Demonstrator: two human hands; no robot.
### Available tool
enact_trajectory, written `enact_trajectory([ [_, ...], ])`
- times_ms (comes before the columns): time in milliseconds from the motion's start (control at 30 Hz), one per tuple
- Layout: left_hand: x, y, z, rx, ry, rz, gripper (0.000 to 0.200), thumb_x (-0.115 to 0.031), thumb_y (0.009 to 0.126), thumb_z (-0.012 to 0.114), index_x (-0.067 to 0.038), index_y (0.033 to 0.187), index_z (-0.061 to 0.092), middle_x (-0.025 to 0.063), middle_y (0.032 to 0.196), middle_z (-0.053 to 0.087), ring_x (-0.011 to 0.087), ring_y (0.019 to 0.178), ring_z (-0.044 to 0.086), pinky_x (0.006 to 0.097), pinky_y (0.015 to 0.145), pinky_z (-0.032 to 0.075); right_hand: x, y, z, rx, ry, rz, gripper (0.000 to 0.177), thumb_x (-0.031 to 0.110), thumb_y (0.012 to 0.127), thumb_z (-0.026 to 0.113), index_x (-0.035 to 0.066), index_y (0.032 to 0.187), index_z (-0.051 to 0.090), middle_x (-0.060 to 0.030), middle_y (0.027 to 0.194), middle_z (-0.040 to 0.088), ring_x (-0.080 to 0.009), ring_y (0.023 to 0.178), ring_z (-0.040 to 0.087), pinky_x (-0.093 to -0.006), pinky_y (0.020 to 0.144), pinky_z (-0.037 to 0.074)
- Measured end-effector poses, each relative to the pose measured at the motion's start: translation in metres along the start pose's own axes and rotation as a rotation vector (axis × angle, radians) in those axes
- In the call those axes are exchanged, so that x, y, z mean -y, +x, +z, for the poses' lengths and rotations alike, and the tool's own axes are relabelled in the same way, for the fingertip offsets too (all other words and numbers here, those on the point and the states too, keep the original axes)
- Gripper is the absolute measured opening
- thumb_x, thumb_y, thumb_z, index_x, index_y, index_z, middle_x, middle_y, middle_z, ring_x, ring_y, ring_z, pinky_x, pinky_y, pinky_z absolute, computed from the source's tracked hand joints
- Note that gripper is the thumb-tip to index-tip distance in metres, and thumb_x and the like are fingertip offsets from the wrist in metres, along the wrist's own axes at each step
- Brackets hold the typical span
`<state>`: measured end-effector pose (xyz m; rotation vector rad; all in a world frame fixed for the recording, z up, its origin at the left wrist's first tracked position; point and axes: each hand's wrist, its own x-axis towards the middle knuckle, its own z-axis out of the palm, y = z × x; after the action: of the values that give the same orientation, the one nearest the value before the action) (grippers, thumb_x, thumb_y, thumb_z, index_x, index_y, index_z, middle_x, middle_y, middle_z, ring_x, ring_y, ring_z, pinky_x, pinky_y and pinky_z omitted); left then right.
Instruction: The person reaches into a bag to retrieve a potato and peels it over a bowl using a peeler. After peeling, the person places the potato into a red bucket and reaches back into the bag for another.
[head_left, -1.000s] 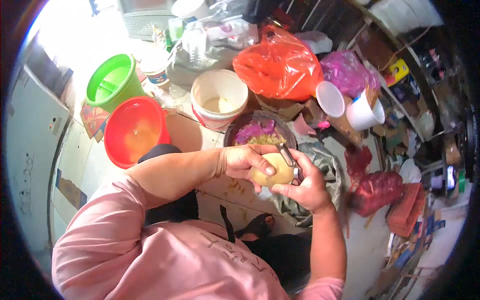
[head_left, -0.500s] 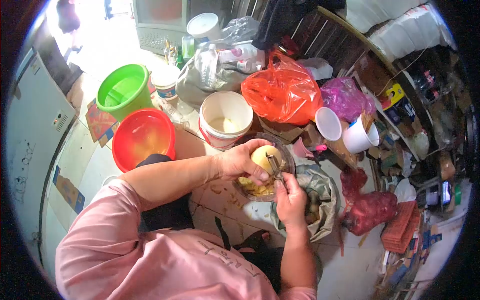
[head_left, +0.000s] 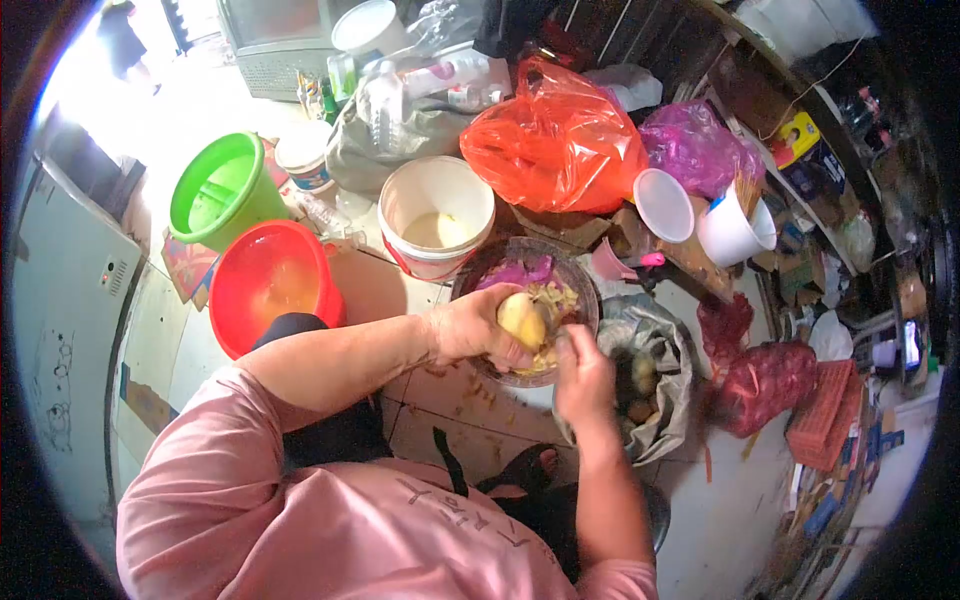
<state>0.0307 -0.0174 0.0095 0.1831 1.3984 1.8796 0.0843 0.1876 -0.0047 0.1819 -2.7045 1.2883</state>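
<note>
I see a lime-green bucket point(head_left: 228, 190) and a bright red basin point(head_left: 275, 285) — then a glossy orange-red bag point(head_left: 560, 140), a purple one point(head_left: 698, 148), and a plain pink shirt sleeve point(head_left: 205, 455).

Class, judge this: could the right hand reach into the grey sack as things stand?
Probably yes: the right hand is close beside the grey sack, whose mouth is open and uncovered.

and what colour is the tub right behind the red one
Bright green tub, clear in the head view.
</note>
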Motion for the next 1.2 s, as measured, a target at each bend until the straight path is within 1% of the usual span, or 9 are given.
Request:
enact_trajectory([
  [33, 0.004, -0.002, -0.001, 0.051, 0.024, 0.027, 0.090, 0.002, 0.066, 0.085, -0.005, 0.140, 0.036, 0.0071, 0.114, 0.061, 0.0200, 0.104, 0.060, 0.0354, 0.088, 0.053, -0.015, 0.004, 0.003, -0.038, 0.045, 0.065, 0.021, 0.021, 0.096, 0.054, 0.002, 0.105, 0.061, -0.0205, 0.081, 0.065, -0.0343, 0.075, 0.064, -0.0401, 0.069, 0.048],
  [100, 0.004, -0.011, 0.002, 0.148, 0.139, 0.092, 0.091, 0.002, 0.064, 0.087, -0.007, 0.139, 0.037, 0.0060, 0.118, 0.059, 0.0196, 0.112, 0.057, 0.0366, 0.097, 0.048, -0.055, 0.017, -0.013, 0.174, -0.205, 0.465, 0.026, 0.026, 0.097, 0.052, 0.003, 0.104, 0.062, -0.0226, 0.090, 0.067, -0.0408, 0.081, 0.065, -0.0445, 0.070, 0.049],
  [300, 0.015, -0.001, -0.018, -0.185, 0.498, 0.054, 0.102, -0.013, 0.061, 0.092, -0.004, 0.142, 0.031, 0.0089, 0.126, 0.056, 0.0193, 0.119, 0.051, 0.0328, 0.103, 0.043, -0.011, 0.004, 0.002, 0.071, 0.018, 0.209, 0.029, 0.028, 0.097, 0.054, 0.002, 0.106, 0.061, -0.0227, 0.093, 0.067, -0.0413, 0.088, 0.065, -0.0436, 0.076, 0.050],
  [467, 0.010, -0.001, -0.012, -0.227, 0.502, -0.022, 0.100, -0.011, 0.061, 0.092, -0.004, 0.142, 0.033, 0.0088, 0.123, 0.058, 0.0190, 0.115, 0.054, 0.0322, 0.101, 0.045, 0.020, -0.014, 0.016, 0.088, -0.065, -0.095, 0.021, 0.022, 0.096, 0.054, 0.004, 0.106, 0.059, -0.0225, 0.091, 0.066, -0.0452, 0.087, 0.063, -0.0482, 0.071, 0.050],
  [567, 0.020, 0.000, -0.014, -0.172, 0.512, -0.017, 0.097, -0.010, 0.062, 0.090, -0.004, 0.140, 0.035, 0.0084, 0.119, 0.059, 0.0184, 0.113, 0.055, 0.0320, 0.099, 0.046, 0.009, -0.008, 0.014, 0.068, -0.002, -0.066, 0.022, 0.023, 0.097, 0.053, 0.005, 0.106, 0.059, -0.0234, 0.091, 0.066, -0.0458, 0.086, 0.063, -0.0493, 0.072, 0.050],
  [733, 0.014, -0.012, -0.007, -0.007, 0.607, 0.195, 0.095, -0.009, 0.060, 0.090, -0.005, 0.139, 0.038, 0.0078, 0.116, 0.059, 0.0175, 0.111, 0.056, 0.0332, 0.097, 0.047, -0.038, 0.010, -0.001, 0.162, -0.185, 0.421, 0.025, 0.027, 0.097, 0.052, 0.003, 0.098, 0.062, -0.0236, 0.088, 0.065, -0.0447, 0.084, 0.062, -0.0460, 0.069, 0.049],
  [867, 0.012, -0.006, -0.010, -0.099, 0.674, 0.169, 0.093, -0.008, 0.061, 0.090, -0.005, 0.139, 0.038, 0.0073, 0.115, 0.060, 0.0175, 0.109, 0.057, 0.0331, 0.094, 0.049, -0.017, 0.005, 0.003, 0.047, -0.040, 0.286, 0.026, 0.028, 0.097, 0.052, 0.004, 0.100, 0.062, -0.0235, 0.085, 0.065, -0.0436, 0.084, 0.063, -0.0455, 0.069, 0.049],
  [1067, 0.013, 0.002, -0.013, -0.201, 0.031, 0.036, 0.079, 0.001, 0.070, 0.081, -0.006, 0.137, 0.040, 0.0071, 0.098, 0.064, 0.0165, 0.081, 0.065, 0.0293, 0.068, 0.055, 0.017, -0.013, 0.015, 0.013, 0.015, -0.030, 0.022, 0.023, 0.097, 0.053, 0.005, 0.108, 0.060, -0.0235, 0.091, 0.065, -0.0442, 0.087, 0.063, -0.0464, 0.071, 0.050],
  [1200, -0.001, -0.009, -0.003, -0.151, -0.101, -0.080, 0.082, 0.002, 0.067, 0.083, -0.006, 0.137, 0.040, 0.0062, 0.104, 0.062, 0.0172, 0.090, 0.063, 0.0309, 0.077, 0.054, -0.001, -0.003, 0.019, -0.003, 0.046, 0.170, 0.025, 0.025, 0.098, 0.051, 0.004, 0.109, 0.059, -0.0242, 0.091, 0.065, -0.0456, 0.088, 0.062, -0.0473, 0.073, 0.050],
])
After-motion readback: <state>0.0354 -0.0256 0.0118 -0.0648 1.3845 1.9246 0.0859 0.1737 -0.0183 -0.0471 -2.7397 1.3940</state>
